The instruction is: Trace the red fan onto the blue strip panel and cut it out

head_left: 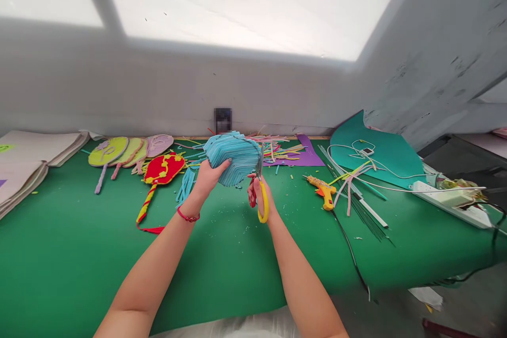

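Note:
My left hand (208, 175) grips the lower left side of a rounded light-blue panel (233, 154) made of fuzzy pipe-cleaner strips laid side by side. It is held up above the green table. Scissors (262, 202) with yellow and red handles are in my right hand (264, 195), whose fingers wrap round the handles. Their blades point upward along the panel's right edge; whether they touch it I cannot tell. Small light-blue trimmings lie on the table below. Blue pipe-cleaner pieces (185, 186) lie left of the panel, beside my left wrist.
A red and yellow fan (164, 168) and several pastel fans (109, 151) lie to the left. Loose pipe cleaners and purple sheet (311, 154) are behind. Right are a yellow glue gun (325, 191), its black cord, wire stems, a teal sheet (380, 156) and a power strip (455, 203).

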Tool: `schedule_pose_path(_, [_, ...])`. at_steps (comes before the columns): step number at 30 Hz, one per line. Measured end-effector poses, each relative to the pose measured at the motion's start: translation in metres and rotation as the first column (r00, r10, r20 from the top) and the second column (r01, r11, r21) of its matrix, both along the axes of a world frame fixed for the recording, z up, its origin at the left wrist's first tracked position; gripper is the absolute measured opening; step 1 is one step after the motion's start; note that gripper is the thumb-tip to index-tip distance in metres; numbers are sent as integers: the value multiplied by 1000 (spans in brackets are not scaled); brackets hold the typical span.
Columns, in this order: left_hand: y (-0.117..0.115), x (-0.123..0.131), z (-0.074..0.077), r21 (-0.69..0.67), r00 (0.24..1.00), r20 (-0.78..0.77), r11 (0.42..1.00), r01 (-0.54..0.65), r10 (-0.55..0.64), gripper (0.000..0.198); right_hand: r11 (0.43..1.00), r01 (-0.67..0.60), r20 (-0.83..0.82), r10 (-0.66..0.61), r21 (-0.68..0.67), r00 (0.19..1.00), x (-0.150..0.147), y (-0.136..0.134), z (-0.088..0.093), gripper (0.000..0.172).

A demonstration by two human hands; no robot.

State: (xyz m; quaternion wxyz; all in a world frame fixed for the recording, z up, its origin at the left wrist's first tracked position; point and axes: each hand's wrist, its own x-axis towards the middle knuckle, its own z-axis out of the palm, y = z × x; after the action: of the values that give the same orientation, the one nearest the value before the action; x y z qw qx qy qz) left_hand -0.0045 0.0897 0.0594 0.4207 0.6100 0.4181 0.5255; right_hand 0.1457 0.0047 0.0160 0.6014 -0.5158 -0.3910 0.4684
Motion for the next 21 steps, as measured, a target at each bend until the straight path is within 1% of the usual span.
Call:
schedule_pose_path(4, [0, 0, -1, 5, 1000, -5, 1000, 4, -4, 49, 998, -21, 60, 17, 66, 998, 1, 0, -2, 61])
schedule_pose_path(12, [-1, -1, 2, 29, 1000, -13, 999, 18, -18, 48, 999, -12, 110, 7, 48, 994, 3, 2, -4, 58])
schedule_pose_path(18, [-2, -1, 3, 8, 999, -1, 999, -36, 36, 48, 996, -40, 183, 25, 80, 983, 3, 1, -5, 58])
schedule_pose_path(21, [-3, -1, 5, 6, 1000, 2, 1000, -21, 21, 49, 995, -46, 202, 28, 84, 979, 3, 1, -5, 58])
